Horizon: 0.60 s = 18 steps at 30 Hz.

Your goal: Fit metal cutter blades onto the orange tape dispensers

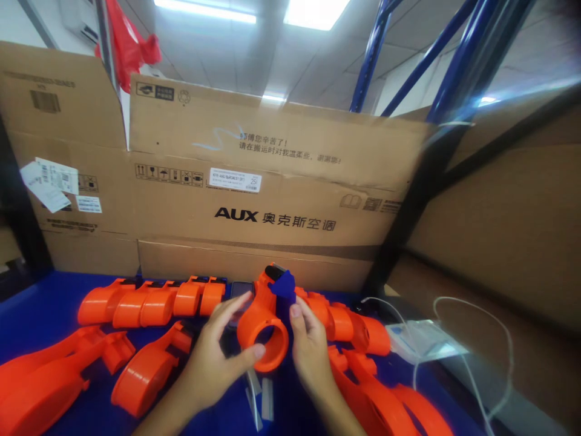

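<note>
- Both hands lift an orange shell (263, 327) just above the blue table (40, 303), its round opening turned toward the person, likely for a look inside.
- Left hand (213, 357) clamps the ring's lower rim, thumb on its edge.
- Right hand (311, 348) steadies the far side, thumb pressing a blue piece (284, 287) on top.
- More shells (149, 303) lie lined up along the cartons (272, 181), within reach.

Single head-worn view, forward and down, close over the blue table (40, 309).
</note>
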Tool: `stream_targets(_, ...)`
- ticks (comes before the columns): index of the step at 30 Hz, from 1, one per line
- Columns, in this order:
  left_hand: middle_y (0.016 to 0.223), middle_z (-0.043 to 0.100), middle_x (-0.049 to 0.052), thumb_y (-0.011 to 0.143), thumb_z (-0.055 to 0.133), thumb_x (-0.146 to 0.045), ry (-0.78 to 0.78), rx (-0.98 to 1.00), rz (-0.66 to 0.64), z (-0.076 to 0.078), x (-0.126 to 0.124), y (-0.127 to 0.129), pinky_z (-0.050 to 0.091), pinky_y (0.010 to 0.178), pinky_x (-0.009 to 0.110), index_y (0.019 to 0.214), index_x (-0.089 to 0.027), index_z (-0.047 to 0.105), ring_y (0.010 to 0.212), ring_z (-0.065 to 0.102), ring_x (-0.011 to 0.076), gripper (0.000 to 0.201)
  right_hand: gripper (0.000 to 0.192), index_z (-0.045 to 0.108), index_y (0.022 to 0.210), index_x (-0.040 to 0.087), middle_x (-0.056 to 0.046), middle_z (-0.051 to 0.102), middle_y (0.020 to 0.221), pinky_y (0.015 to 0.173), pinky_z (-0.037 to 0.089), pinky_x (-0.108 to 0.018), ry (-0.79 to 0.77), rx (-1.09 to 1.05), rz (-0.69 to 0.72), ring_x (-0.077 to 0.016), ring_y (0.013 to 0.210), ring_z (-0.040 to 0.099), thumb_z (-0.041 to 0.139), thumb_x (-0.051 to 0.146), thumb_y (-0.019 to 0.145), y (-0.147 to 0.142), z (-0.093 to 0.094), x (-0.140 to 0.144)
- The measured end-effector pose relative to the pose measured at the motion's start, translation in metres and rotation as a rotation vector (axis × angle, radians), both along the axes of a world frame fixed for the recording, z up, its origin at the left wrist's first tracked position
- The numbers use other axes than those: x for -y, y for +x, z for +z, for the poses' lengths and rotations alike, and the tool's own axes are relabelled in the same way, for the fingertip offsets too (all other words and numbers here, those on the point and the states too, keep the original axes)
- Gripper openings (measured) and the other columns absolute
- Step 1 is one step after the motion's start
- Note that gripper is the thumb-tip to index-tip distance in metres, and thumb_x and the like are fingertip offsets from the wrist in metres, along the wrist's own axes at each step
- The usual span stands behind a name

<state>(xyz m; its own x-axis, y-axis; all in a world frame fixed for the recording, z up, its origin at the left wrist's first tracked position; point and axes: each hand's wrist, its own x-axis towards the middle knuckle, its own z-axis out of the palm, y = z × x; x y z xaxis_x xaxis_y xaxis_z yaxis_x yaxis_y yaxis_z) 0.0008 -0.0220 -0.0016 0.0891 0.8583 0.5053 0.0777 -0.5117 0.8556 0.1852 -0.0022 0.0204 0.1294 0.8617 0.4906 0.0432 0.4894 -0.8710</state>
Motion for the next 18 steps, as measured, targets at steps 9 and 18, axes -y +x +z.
stream_targets(9, 0.125, 0.07, 0.005, 0.087, 0.071, -0.035, -0.03, 0.002, -0.201, 0.019, 0.01, 0.007, 0.047, 0.105, 0.042, 0.133, -0.025, 0.058, 0.115, 0.064, 0.0284, 0.049, 0.06, 0.069, 0.128, 0.023, -0.007, 0.061, 0.142, 0.121, 0.031, -0.05, -0.293, -0.073, 0.096, -0.0316, 0.141, 0.046, 0.055, 0.067, 0.09, -0.007, -0.033, -0.008)
stream_targets(18, 0.138, 0.065, 0.007, 0.083, 0.071, -0.047, -0.103, -0.095, 0.316, 0.045, 0.026, -0.075, 0.05, 0.1, 0.039, 0.142, -0.027, 0.053, 0.122, 0.062, 0.0313, 0.065, 0.066, 0.078, 0.101, 0.022, -0.01, 0.075, 0.116, 0.098, 0.046, -0.045, -0.17, 0.041, 0.161, -0.0324, 0.114, 0.063, 0.033, 0.07, 0.096, 0.008, -0.015, -0.018)
